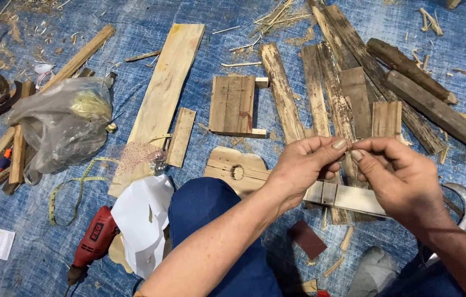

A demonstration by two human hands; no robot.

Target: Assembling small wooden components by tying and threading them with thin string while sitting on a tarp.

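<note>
Head view, looking down past my knee in blue trousers point(216, 220) at a blue tarp point(145, 33) strewn with wood; the biggest piece is a long pale plank point(161, 93) lying slantwise on the left, and to the right of it several weathered grey slats point(321, 93) lie side by side, with 2 dark rough logs point(420, 88) beyond them; between plank and slats sits a small panel of short boards point(233, 104) joined together; nearer me is a pale cut-out board with a round hole point(237, 168), touching a whitish strip point(348, 198) that runs under my hands; on the left lie a crumpled plastic bag point(62, 124), a red power drill point(92, 242), white paper point(145, 220) and a yellow tape measure point(73, 184); my left hand point(299, 168) and right hand point(398, 179) meet above the whitish strip, fingertips of both pressed together on a tiny brownish thing point(351, 144); it is too small and too hidden between thumbs and forefingers for me to tell its shape.
</note>
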